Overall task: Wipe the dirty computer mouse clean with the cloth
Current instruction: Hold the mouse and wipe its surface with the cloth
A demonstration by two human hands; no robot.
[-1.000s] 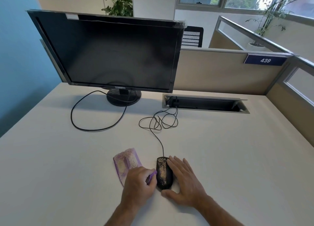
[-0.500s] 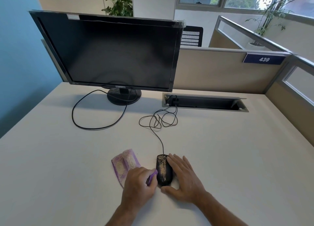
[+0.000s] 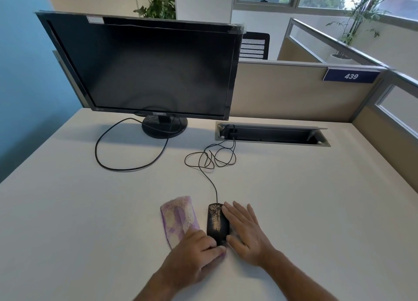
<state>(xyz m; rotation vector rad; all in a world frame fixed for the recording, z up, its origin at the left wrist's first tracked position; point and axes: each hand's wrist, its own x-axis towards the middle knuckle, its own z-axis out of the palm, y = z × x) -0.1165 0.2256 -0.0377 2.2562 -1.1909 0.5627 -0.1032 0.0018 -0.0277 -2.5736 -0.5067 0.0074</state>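
Observation:
A black wired mouse (image 3: pixel 217 224) speckled with pale dirt lies on the white desk (image 3: pixel 316 210) near its front edge. My right hand (image 3: pixel 245 231) rests flat against the mouse's right side, thumb at its rear, holding it in place. A purple and white fluffy cloth (image 3: pixel 178 218) lies just left of the mouse. My left hand (image 3: pixel 195 256) grips the cloth's near end, fingers curled, and presses it against the rear left of the mouse. The far part of the cloth trails on the desk.
The mouse cable (image 3: pixel 210 165) runs in loose loops to a cable tray slot (image 3: pixel 271 135) at the back. A black monitor (image 3: pixel 144 67) on a round stand sits at the back left, its cable (image 3: pixel 108 156) looping over the desk. Partition walls (image 3: pixel 294 92) close the back and right.
My left hand with the cloth has slid back along the mouse's left side toward its rear. The right hand keeps its hold on the mouse.

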